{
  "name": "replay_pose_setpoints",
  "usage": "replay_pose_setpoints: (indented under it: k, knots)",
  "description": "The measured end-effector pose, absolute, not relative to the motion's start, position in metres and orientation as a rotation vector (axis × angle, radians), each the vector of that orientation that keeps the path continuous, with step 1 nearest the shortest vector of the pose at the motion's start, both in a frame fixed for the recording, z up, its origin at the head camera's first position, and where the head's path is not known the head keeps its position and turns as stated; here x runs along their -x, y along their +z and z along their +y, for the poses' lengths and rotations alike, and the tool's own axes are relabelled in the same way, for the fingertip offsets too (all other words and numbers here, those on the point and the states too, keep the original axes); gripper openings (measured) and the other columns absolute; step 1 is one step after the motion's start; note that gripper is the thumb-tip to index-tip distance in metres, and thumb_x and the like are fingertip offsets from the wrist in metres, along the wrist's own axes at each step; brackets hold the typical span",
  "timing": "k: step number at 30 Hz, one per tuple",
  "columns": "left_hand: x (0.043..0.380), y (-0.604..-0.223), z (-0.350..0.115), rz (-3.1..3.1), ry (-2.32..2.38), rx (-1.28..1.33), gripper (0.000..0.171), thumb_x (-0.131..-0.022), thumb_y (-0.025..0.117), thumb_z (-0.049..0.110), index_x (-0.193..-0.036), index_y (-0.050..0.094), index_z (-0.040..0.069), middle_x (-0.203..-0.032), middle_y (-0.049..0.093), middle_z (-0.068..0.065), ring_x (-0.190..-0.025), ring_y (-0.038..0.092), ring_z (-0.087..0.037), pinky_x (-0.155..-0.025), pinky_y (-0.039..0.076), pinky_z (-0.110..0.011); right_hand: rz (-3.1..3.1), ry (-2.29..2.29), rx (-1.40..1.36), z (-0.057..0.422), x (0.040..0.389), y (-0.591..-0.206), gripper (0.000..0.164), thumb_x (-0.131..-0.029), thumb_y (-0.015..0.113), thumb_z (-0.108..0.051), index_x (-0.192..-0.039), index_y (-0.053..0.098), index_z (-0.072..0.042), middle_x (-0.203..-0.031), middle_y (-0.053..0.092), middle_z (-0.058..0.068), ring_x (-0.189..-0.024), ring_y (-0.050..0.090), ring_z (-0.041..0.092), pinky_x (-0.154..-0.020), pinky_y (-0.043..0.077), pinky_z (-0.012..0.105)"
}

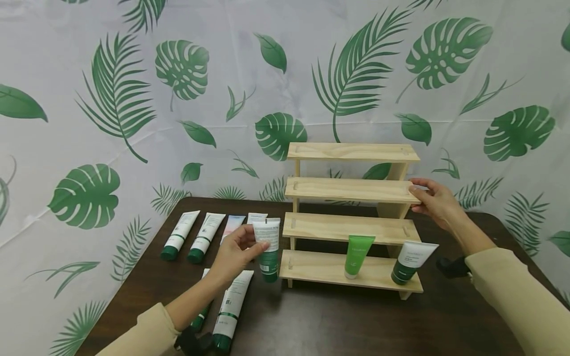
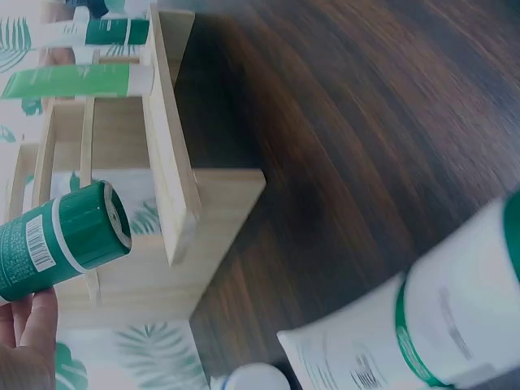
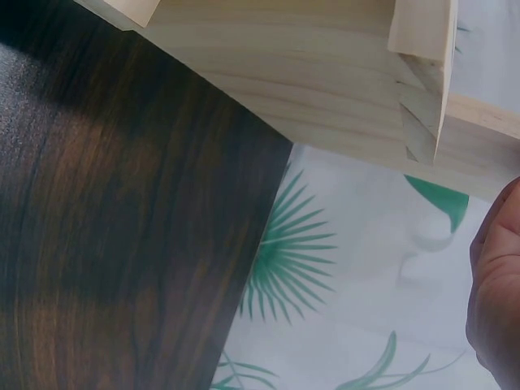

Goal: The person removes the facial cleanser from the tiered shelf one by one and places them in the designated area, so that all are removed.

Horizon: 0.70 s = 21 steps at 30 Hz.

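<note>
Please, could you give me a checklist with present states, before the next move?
1. Left hand gripping the held tube: ok.
2. Cap of this tube pointing down: ok.
3. Barcode turned away from head view: not ok.
4. Right hand gripping the rack: ok, right end of second shelf from top.
5. Bright green tube and white-green tube standing on bottom shelf: ok.
6. Rack fully steady: cannot tell.

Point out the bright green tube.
In the head view, the bright green tube stands right of centre on the bottom shelf of the wooden rack, left of a white-and-green tube.
</note>
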<state>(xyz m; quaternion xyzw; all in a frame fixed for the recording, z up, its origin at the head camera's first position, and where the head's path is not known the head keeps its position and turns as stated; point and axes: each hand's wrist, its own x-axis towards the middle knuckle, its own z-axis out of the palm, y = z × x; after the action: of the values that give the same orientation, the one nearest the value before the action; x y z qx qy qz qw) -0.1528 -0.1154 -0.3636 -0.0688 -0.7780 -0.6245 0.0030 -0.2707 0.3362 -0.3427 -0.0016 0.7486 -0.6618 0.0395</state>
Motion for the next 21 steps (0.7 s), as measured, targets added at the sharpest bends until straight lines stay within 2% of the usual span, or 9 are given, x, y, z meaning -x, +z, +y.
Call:
replay_pose_setpoints:
  k: [5, 15, 21]
  knots:
    - [0.151, -0.363, -0.132, -2.448, -1.965, 0.114, 0.033, -0.085, 0.069, 0.010, -0.114, 0.057, 0.002, -0.102, 0.065, -0.012, -0.086, 0.062, -0.012, -0.073, 0.052, -0.022, 2.284, -2.040, -0.002, 0.335, 0.271, -0.343, 0.019, -0.093, 0.059, -0.025, -0.107, 0.047, -0.026, -0.080, 0.055, -0.003, -0.061, 0.057, 0.005, -0.054, 0.052, 0.017]
    - [0.149, -0.363, -0.167, -2.511, -1.925, -0.101, 0.042, -0.086, 0.070, 0.020, -0.121, 0.056, 0.002, -0.103, 0.065, -0.010, -0.083, 0.061, -0.008, -0.071, 0.055, -0.024, 2.272, -2.045, -0.006, 0.335, 0.271, -0.342, 0.020, -0.093, 0.058, -0.024, -0.109, 0.046, -0.024, -0.080, 0.055, -0.003, -0.061, 0.057, 0.006, -0.054, 0.052, 0.017]
    - [0.145, -0.361, -0.187, -2.567, -1.871, -0.186, 0.053, -0.088, 0.068, 0.024, -0.130, 0.049, -0.002, -0.115, 0.059, -0.020, -0.084, 0.061, -0.010, -0.072, 0.056, -0.026, 2.254, -2.060, -0.006, 0.334, 0.271, -0.341, 0.017, -0.093, 0.059, -0.024, -0.105, 0.047, -0.026, -0.078, 0.055, -0.004, -0.060, 0.058, 0.006, -0.054, 0.052, 0.017]
